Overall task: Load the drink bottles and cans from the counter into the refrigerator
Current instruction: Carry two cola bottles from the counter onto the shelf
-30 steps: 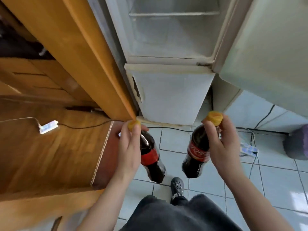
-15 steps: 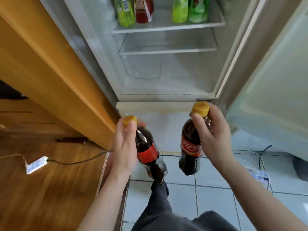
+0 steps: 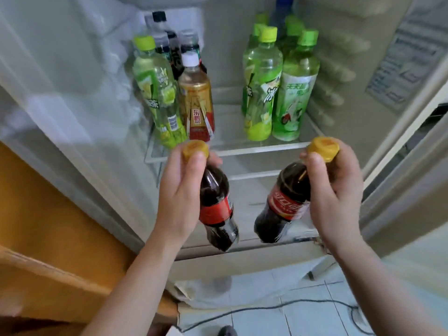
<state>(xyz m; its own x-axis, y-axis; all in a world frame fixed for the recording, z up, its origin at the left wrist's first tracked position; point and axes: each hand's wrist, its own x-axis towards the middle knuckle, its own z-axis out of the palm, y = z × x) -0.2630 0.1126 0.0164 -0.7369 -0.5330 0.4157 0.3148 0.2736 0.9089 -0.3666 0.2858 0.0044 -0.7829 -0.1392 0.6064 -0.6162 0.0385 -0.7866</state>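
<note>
Left cola and right cola held before open fridge, below shelf front edge.
Necks gripped by left hand and right hand, well apart, forearms raised; caps up, bases tilted inward.

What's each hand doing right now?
Left hand: grips the left cola bottle near its cap.
Right hand: grips the right cola bottle near its cap.

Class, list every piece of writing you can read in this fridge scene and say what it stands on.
"茶": left green bottle
"东鹏": amber bottle
"冰": front right green bottle
"天天": pale-labelled bottle beside it
"可口可乐", upside down: right cola bottle, in right hand
Too blurred: left cola bottle label, in left hand; fridge sticker
</note>
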